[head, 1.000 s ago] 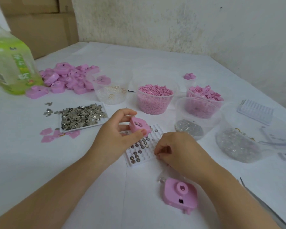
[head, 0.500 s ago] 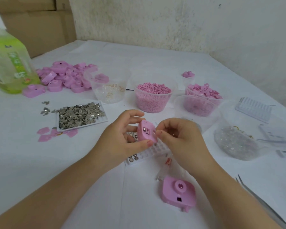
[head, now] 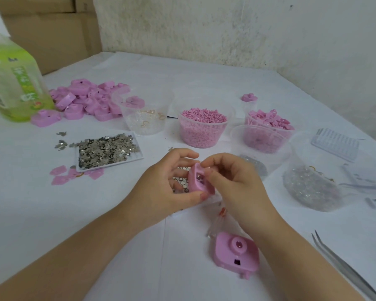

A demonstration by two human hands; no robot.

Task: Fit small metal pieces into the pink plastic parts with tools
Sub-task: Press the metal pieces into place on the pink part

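Observation:
My left hand grips a small pink plastic part between thumb and fingers, its hollow side turned up. My right hand is at the part's right side, fingertips pinched at its opening; whatever they pinch is too small to make out. Under both hands lies a white grid tray of small round metal pieces, mostly hidden. A pink camera-shaped part lies on the white table nearer me. Metal tweezers lie at the lower right.
A white tray of flat metal pieces sits to the left, a heap of pink parts behind it, a green bottle far left. Clear cups of pink bits, rings and metal parts stand behind and right.
My right hand rose from the grid tray to the pink part, which my left hand tilted upright. Both hands now meet at the part.

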